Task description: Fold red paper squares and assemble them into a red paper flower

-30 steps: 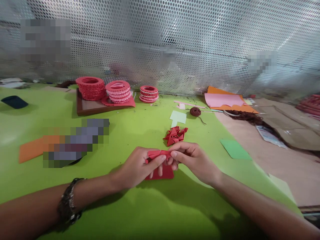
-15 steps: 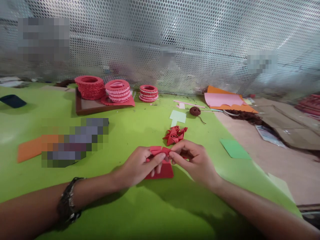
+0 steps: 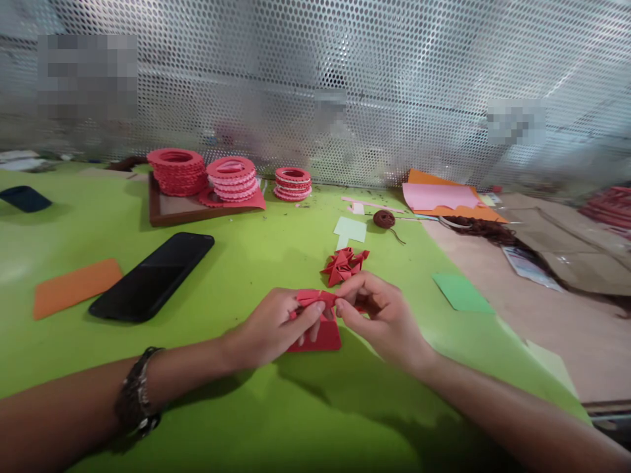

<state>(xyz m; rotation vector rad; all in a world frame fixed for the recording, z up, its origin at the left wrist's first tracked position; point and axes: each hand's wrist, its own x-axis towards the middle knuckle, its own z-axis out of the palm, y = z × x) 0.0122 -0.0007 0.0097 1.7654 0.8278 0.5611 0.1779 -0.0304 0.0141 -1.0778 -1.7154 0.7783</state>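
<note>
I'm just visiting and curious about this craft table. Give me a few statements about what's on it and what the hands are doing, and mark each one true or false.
1. Both hands, left hand and right hand, pinch a folded red paper piece. True.
2. A black smartphone lies on the green table. True.
3. The stacks of red scalloped paper rings are blue. False: they are red and pink.
4. The small pile of folded red paper pieces lies behind the hands. True.
5. The left wrist is bare. False: it wears a dark bracelet.
</note>
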